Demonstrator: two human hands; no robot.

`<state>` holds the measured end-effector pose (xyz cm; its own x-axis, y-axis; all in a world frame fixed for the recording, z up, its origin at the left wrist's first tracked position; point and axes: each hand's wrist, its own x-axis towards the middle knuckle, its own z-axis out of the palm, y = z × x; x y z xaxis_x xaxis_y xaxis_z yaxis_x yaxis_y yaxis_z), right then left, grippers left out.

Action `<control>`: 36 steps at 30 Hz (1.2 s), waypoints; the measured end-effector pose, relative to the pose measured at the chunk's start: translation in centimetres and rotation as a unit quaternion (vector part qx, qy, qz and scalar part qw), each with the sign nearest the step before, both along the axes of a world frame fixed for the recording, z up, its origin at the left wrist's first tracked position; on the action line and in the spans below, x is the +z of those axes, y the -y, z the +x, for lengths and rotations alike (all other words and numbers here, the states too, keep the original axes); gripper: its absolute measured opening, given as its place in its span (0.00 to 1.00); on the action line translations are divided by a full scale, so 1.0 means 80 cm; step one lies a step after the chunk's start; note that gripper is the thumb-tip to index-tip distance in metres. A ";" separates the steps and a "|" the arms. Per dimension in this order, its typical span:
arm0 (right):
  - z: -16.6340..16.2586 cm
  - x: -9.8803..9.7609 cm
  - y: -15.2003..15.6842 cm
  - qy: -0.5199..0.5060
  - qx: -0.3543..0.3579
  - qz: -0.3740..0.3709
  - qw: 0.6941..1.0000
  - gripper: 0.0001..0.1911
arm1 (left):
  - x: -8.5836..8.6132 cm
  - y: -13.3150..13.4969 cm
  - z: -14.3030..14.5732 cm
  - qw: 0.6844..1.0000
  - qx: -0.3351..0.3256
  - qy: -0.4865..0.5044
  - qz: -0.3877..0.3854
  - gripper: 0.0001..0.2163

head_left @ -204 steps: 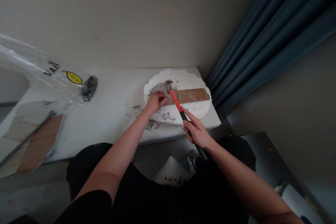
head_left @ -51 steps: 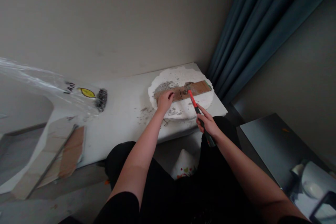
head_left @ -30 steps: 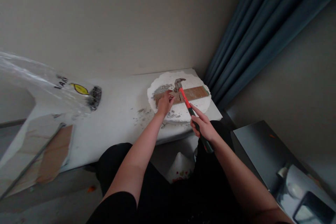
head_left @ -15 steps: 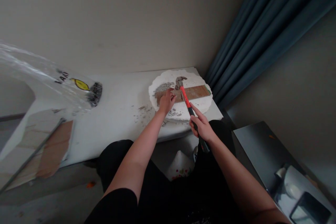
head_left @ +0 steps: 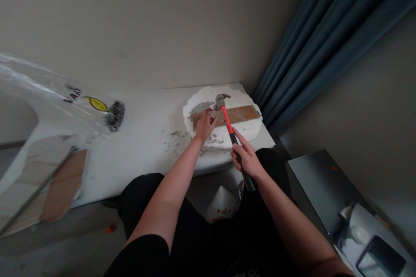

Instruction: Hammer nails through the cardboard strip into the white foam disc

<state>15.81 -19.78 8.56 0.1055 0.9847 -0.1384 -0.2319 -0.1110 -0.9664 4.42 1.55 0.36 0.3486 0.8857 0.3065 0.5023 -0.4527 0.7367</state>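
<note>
A brown plank (head_left: 238,114) lies across a round white foam slab (head_left: 250,129) at the right end of a white table (head_left: 143,147). My right hand (head_left: 245,159) is closed round the handle of a red-and-black claw hammer (head_left: 226,120), whose steel head hangs just above the plank's left part. My left hand (head_left: 204,124) rests on the plank's left end beside the hammer head, fingers curled in a pinch on something too small to make out. Grey rubble (head_left: 200,107) lies behind that hand.
Grey crumbs (head_left: 177,138) are scattered on the table left of the slab. A clear plastic bag (head_left: 65,104) with a yellow label lies at the table's left. Brown boards (head_left: 61,186) lean at the lower left. Blue curtains (head_left: 312,39) hang on the right; a dark surface (head_left: 325,190) stands below them.
The hammer head was down on the plank 1.7 s ago, then rose and shifted left towards my left hand. My left hand has stayed on the plank's left end.
</note>
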 end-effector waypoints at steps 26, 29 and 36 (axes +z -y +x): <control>0.001 -0.004 -0.001 0.006 -0.007 -0.040 0.999 0.42 | -0.008 -0.003 0.002 0.999 -0.009 0.044 0.020 0.27; 0.000 -0.006 -0.001 0.012 -0.008 -0.034 0.999 0.42 | -0.012 -0.006 0.001 0.998 -0.011 0.056 0.015 0.28; 0.000 -0.009 0.003 0.016 -0.021 -0.032 0.999 0.42 | -0.025 -0.017 0.001 0.991 0.028 0.127 0.045 0.27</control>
<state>15.78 -20.02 7.81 0.1509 0.9685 -0.1978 -0.2074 -0.1647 -0.9643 4.46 2.89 -1.61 0.2020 0.8667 0.4561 0.3316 -0.4988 0.8008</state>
